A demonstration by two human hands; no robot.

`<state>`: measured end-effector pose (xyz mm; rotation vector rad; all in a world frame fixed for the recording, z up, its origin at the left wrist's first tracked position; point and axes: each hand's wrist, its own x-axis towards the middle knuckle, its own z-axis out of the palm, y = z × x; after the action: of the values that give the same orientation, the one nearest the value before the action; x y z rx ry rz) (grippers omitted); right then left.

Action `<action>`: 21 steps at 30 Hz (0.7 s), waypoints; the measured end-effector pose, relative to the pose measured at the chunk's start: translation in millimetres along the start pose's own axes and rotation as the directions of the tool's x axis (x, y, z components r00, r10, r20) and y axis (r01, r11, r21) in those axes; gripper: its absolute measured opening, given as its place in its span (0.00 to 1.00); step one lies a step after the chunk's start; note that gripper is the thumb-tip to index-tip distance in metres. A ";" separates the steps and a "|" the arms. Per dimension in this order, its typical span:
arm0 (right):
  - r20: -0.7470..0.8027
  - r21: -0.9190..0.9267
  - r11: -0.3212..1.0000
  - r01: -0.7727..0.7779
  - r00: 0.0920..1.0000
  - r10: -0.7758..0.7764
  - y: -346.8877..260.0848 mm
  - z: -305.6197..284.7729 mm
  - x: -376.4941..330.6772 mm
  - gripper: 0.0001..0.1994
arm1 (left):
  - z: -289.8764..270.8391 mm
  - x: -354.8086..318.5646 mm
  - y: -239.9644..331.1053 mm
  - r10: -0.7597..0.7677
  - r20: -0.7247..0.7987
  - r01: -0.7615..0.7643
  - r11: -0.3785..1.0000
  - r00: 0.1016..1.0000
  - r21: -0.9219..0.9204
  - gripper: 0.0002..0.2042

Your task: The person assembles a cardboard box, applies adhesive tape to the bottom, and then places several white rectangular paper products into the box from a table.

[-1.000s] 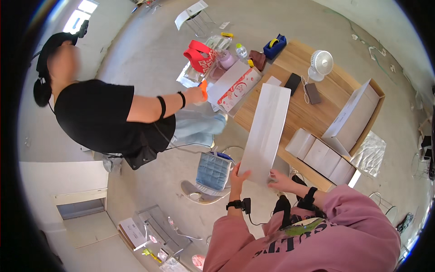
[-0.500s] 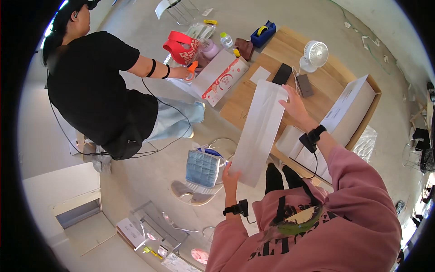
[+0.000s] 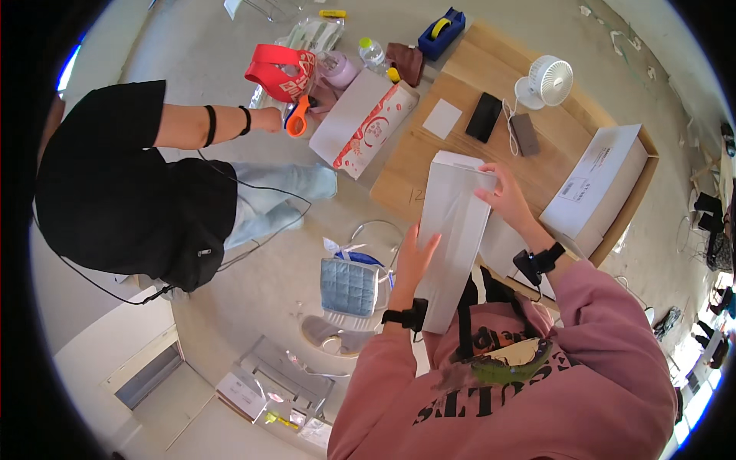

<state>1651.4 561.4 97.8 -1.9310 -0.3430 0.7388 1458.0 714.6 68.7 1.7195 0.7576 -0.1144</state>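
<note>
A long, narrow white box point(image 3: 454, 238) slants in front of me, its far end over the table's near edge and its near end by my pink sweatshirt. My left hand point(image 3: 414, 261) grips its left side about halfway along, thumb lying across the edge. At the far right corner my right hand point(image 3: 507, 201) holds the box, fingers bent over the edge. The undersides of both grips are hidden. Each wrist wears a black strap with a small dark module.
The wooden table point(image 3: 479, 73) carries a white fan point(image 3: 550, 80), a black phone point(image 3: 484, 117), a grey power bank point(image 3: 526, 134), a white card point(image 3: 442, 119) and an open carton point(image 3: 598, 184). At left, a co-worker's hand point(image 3: 268, 119) is by orange-handled scissors point(image 3: 296, 119). A chair holds a blue quilted bag point(image 3: 349, 287).
My left hand has slid from the box's near end to its middle. The box has come closer to my body. The co-worker appears farther left.
</note>
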 end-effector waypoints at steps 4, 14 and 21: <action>-0.075 0.005 1.000 0.007 0.997 -0.007 -9.9 9.4 -19.9 0.20 | 0.0 12.9 31.1 0.100 -0.027 -0.101 0.993 0.995 -0.058 0.28; -0.087 -0.138 0.989 0.055 0.994 -0.068 -35.0 18.5 -66.7 0.22 | 3.0 -7.7 21.4 0.141 -0.145 -0.136 0.990 0.979 0.042 0.29; -0.104 -0.213 0.967 0.141 0.981 -0.166 -35.1 18.0 -90.4 0.21 | 5.5 -28.3 20.2 0.061 -0.184 -0.088 0.986 0.981 -0.143 0.23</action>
<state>1573.0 542.3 154.4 -2.1043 -0.5036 0.4970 1448.4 695.7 96.8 1.6253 0.8115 0.1481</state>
